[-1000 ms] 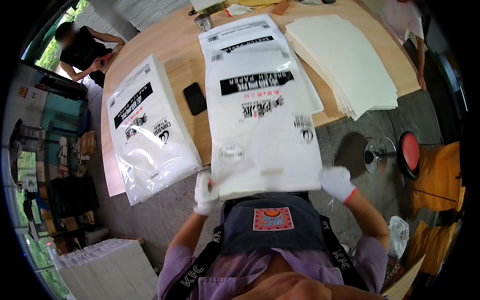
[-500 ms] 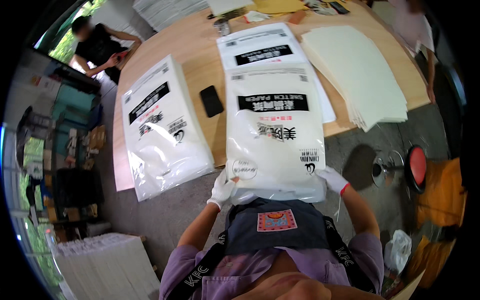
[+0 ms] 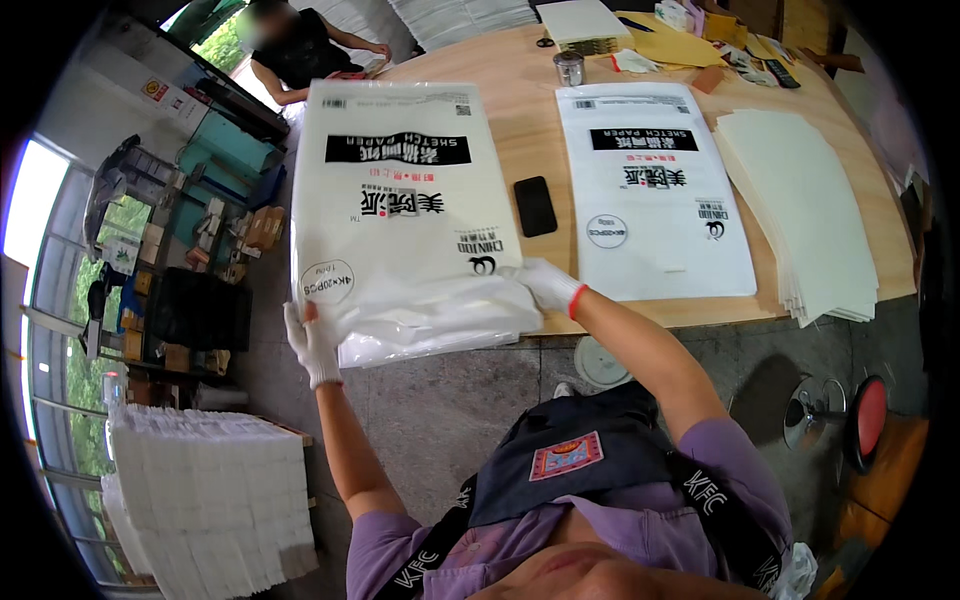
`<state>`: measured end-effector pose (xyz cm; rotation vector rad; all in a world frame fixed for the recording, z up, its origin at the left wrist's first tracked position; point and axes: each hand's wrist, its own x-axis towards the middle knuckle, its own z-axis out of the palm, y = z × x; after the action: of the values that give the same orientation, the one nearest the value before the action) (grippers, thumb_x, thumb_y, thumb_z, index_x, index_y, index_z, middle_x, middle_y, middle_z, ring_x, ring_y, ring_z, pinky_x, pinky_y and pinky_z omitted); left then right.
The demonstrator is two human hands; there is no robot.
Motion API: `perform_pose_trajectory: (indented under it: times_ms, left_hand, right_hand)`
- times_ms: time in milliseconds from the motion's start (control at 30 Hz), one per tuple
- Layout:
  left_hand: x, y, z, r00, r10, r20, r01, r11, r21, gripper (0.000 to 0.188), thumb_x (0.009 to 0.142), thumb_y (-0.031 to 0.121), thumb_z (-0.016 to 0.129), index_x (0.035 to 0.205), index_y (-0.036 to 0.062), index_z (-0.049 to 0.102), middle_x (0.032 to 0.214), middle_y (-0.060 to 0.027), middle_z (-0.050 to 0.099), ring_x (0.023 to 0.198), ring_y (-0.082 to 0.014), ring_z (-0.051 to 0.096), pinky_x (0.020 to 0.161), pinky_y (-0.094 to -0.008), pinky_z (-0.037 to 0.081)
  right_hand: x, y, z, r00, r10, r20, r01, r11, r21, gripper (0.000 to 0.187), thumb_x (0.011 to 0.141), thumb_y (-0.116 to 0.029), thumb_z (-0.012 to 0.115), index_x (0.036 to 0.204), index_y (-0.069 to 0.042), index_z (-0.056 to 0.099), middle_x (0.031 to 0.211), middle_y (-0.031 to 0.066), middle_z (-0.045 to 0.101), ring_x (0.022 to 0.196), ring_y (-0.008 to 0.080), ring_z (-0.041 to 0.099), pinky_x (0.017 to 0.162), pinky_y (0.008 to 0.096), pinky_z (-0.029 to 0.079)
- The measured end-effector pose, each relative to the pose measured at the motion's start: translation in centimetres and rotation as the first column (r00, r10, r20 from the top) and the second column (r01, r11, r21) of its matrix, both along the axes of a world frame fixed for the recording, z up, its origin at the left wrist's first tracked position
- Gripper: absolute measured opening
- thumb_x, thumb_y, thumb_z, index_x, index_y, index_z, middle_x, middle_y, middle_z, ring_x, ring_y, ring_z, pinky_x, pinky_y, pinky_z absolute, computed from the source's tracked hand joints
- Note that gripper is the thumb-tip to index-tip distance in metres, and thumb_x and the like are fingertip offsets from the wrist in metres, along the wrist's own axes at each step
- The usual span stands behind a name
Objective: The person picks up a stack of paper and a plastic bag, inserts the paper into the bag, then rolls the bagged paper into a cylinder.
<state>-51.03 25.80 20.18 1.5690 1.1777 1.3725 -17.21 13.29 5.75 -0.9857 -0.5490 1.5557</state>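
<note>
A large white plastic-wrapped pack of sketch paper (image 3: 400, 220) lies at the left end of the wooden table (image 3: 520, 120), its near end hanging over the table edge. My left hand (image 3: 312, 345), in a white glove, grips the pack's near left corner from below. My gloved right hand (image 3: 545, 283) holds its near right corner. A second, similar pack (image 3: 650, 190) lies flat on the table to the right. A black phone (image 3: 535, 205) rests between the two packs.
A stack of loose cream sheets (image 3: 800, 200) fills the table's right side. A metal can (image 3: 568, 68) and small items stand at the far edge, where another person (image 3: 300, 45) sits. A white paper stack (image 3: 210, 490) is on the floor lower left, a red stool (image 3: 870, 420) lower right.
Both hands have carried the pack from the middle pile over to the table's left end. The view has swung left with it.
</note>
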Motion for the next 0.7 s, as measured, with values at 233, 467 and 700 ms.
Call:
perform_pose_trajectory:
  times_ms: [233,467,700]
  left_hand:
    - [1.5,4.1,-10.4,0.245,-0.006,-0.97,-0.284,0.956,-0.077,0.055,0.098,0.045,0.032,0.15,0.0271,0.025,0.158,-0.0139,0.015,0.142,-0.0384,0.023,0.114,-0.0493,0.023]
    - [0.3,3.1,-10.8,0.479,-0.051,-0.876,-0.23,0.956,-0.181,0.055,0.099,0.038,0.036,0.15,0.0223,0.028,0.158,-0.0148,0.014,0.141,-0.0358,0.026,0.114,-0.0397,0.025]
    - [4.6,2.5,-8.6,-0.107,0.302,-0.947,-0.107,0.944,0.313,0.06,0.097,0.044,0.038,0.151,0.0217,0.024,0.158,-0.0125,0.019,0.143,-0.0357,0.023,0.113,-0.0493,0.025]
  right_hand:
    - [-3.3,1.2,-2.2,0.939,-0.122,0.322,0.127,0.992,0.005,0.039,0.088,-0.02,0.067,0.118,0.003,0.055,0.096,0.0106,0.066,0.078,0.0158,0.062,0.066,0.0289,0.053]
    - [6.4,-19.0,-3.0,0.979,-0.088,0.184,0.135,0.955,-0.263,0.033,0.09,-0.015,0.062,0.119,-0.002,0.055,0.092,0.0086,0.066,0.072,0.0131,0.062,0.06,0.0272,0.054]
    - [23.3,-39.6,0.7,-0.556,0.291,0.778,0.758,0.561,0.332,0.05,0.078,-0.034,0.068,0.121,-0.012,0.054,0.121,0.0092,0.057,0.115,0.0278,0.051,0.098,0.0426,0.04]
